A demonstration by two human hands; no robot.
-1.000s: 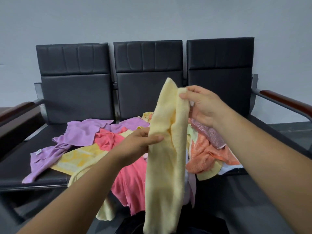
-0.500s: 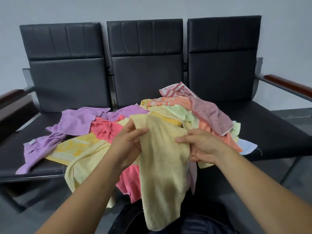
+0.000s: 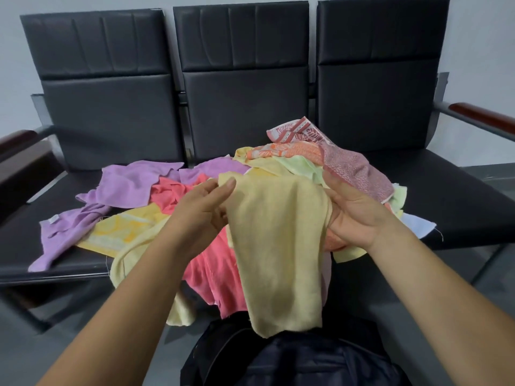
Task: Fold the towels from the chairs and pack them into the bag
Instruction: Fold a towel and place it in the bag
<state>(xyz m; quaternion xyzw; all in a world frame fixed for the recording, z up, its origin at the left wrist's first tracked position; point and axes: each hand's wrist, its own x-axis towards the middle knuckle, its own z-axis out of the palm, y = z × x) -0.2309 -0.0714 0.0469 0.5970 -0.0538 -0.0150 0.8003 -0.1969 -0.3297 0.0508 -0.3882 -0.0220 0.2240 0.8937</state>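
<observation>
With left hand (image 3: 203,210) pinches top corner of pale yellow towel (image 3: 278,246); with right hand (image 3: 354,215) grips opposite top edge. Holds it hanging past front edge of chairs (image 3: 111,112), above dark bag (image 3: 292,363), before towel heap (image 3: 131,185).

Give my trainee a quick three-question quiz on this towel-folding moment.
1. True or false: the left hand and the right hand both hold the pale yellow towel.
2. What does that towel's lower end hang over? A) dark bag B) basket C) box
3. Fill in: the towel pile rests on the black ____.
Key: 1 true; 2 A; 3 chairs.
</observation>
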